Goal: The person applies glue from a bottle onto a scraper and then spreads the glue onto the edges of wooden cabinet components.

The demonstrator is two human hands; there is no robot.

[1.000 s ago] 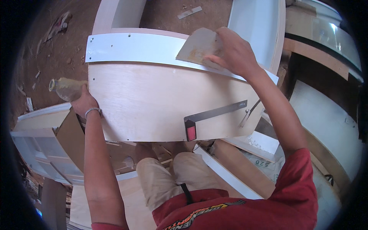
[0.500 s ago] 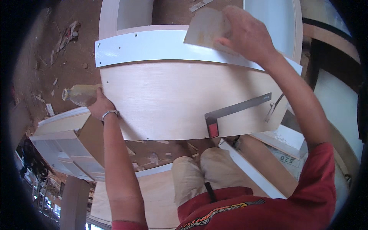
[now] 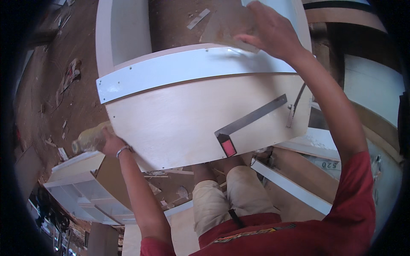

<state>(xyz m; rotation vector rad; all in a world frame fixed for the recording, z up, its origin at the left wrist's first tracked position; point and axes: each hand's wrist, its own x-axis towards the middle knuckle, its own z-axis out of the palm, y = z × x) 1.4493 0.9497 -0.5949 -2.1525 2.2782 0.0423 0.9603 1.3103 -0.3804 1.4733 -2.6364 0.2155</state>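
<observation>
My left hand point(image 3: 113, 144) is closed round a cloudy, yellowish bottle point(image 3: 88, 140) at the left edge of a pale wooden panel point(image 3: 179, 123). The bottle lies sideways, its mouth pointing left. My right hand point(image 3: 277, 34) grips a thin, flat grey-brown piece point(image 3: 225, 26) by its right side, over the far edge of a white strip point(image 3: 171, 71) on the panel. Motion blurs that piece, so its material is unclear. On the panel's right half rests a try square point(image 3: 252, 116) with a dark, red-marked handle. Small dark holes or screw heads dot the strip and panel edges.
White frame sides point(image 3: 128, 34) extend away beyond the strip. A white panelled cabinet piece point(image 3: 87, 198) stands at the lower left. White boards point(image 3: 294, 187) lie at the lower right. Wood scraps point(image 3: 198, 19) litter the brown ground. A slim tool point(image 3: 291, 115) rests near the panel's right edge.
My right hand and the flat piece have moved from over the white strip toward its far edge. My left hand still holds the bottle. The whole view has shifted and turned slightly.
</observation>
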